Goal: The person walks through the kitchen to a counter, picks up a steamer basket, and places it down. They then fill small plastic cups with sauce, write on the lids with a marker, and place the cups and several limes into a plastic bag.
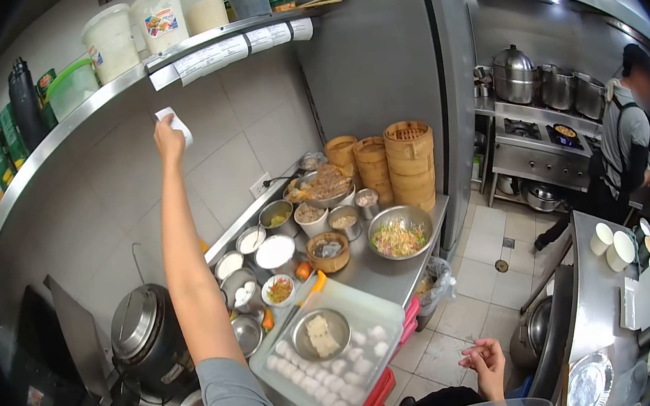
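My left hand (169, 136) is raised at arm's length in front of the tiled wall, closed on a white paper slip (177, 125). Just above it, a row of printed order slips (213, 55) hangs from the edge of the metal shelf (80, 101). Low on the right, my right hand (485, 365) hovers over the floor beside the counter, fingers loosely bent and apart, with nothing visible in it. Between my arms, a translucent plastic box (386, 313) holds several white round balls (323, 383), with a metal bowl (299, 338) of pale pieces on it.
Bowls of ingredients crowd the steel counter, including a shredded vegetable bowl (400, 235). Bamboo steamers (411, 167) stack at its far end. A black cooker (145, 330) stands left. A co-worker (623, 127) stands near the stove (543, 151). White cups (619, 251) stand on the right counter.
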{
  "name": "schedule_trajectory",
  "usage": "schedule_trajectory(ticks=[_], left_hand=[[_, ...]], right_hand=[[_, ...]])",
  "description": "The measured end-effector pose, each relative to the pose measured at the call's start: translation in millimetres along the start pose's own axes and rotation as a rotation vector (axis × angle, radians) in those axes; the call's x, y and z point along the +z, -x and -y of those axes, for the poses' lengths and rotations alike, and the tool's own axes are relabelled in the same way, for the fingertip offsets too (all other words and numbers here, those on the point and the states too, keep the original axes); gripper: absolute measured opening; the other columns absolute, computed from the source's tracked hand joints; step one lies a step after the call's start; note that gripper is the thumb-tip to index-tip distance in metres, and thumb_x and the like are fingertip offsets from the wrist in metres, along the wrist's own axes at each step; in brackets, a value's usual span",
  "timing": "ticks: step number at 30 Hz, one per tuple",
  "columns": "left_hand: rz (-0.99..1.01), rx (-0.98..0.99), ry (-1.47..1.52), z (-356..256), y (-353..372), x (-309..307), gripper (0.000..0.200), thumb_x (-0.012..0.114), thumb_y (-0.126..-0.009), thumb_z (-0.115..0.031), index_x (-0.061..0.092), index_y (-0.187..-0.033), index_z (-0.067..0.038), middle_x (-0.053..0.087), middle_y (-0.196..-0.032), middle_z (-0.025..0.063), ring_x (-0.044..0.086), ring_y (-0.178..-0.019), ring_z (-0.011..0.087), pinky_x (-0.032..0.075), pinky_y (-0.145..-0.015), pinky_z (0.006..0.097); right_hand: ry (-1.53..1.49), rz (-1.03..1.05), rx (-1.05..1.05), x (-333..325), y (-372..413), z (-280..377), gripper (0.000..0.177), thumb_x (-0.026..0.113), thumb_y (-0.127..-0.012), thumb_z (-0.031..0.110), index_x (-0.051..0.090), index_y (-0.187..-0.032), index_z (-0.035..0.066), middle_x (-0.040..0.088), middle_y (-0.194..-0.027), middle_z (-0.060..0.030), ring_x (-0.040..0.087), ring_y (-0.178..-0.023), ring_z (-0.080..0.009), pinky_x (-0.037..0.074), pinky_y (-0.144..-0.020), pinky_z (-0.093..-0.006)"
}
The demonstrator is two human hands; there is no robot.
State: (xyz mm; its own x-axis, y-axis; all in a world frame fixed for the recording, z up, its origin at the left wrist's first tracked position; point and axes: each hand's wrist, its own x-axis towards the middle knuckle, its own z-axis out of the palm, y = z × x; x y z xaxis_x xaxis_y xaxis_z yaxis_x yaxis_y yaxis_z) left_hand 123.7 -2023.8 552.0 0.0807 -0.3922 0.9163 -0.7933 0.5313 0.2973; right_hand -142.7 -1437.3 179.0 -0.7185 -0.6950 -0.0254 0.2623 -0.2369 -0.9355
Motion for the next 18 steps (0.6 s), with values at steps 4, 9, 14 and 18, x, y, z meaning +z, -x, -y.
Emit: schedule_trajectory(ticks=[4,9,14,18], left_hand=[[0.054,0.024,0.282,-13,-32,20,0.056,0.037,-0.064,0.009,0.058,-0.114,-0.009,0.056,-0.115,0.0170,0.053,-0.109,0.0289,0.038,-0.093,0.0325],[0.057,0.352,0.527,-49,-28,10,0.048,0.038,-0.073,0.012,0.061,-0.108,-0.011,0.061,-0.107,0.0143,0.058,-0.100,0.0258,0.042,-0.088,0.0293],[-0.010,0.033,0.196,-48,-58,-3,0.012,0.062,-0.075,-0.007,0.068,-0.086,-0.006,0.065,-0.074,0.0095,0.063,-0.068,0.0192,0.048,-0.064,0.0306],[-0.074,0.009,0.131,-54,-86,-5,0.009,0.064,-0.074,-0.009,0.069,-0.081,-0.006,0.065,-0.070,0.0107,0.063,-0.059,0.0215,0.049,-0.058,0.0328]], right_hand=[[0.018,-0.058,0.027,7,-20,-12,0.019,0.052,-0.085,0.001,0.044,-0.102,0.001,0.059,-0.083,-0.0116,0.060,-0.066,-0.0167,0.048,-0.061,-0.0254],[0.027,-0.063,0.017,17,-42,-19,0.020,0.052,-0.085,0.002,0.043,-0.103,0.001,0.059,-0.083,-0.0116,0.060,-0.066,-0.0168,0.048,-0.061,-0.0253],[0.030,-0.047,0.016,24,-50,-25,0.020,0.051,-0.085,0.002,0.043,-0.103,0.002,0.059,-0.083,-0.0121,0.060,-0.066,-0.0169,0.048,-0.061,-0.0254],[0.012,-0.046,0.018,26,-47,-23,0.018,0.051,-0.085,0.002,0.043,-0.101,0.002,0.059,-0.084,-0.0122,0.060,-0.067,-0.0174,0.048,-0.062,-0.0262]])
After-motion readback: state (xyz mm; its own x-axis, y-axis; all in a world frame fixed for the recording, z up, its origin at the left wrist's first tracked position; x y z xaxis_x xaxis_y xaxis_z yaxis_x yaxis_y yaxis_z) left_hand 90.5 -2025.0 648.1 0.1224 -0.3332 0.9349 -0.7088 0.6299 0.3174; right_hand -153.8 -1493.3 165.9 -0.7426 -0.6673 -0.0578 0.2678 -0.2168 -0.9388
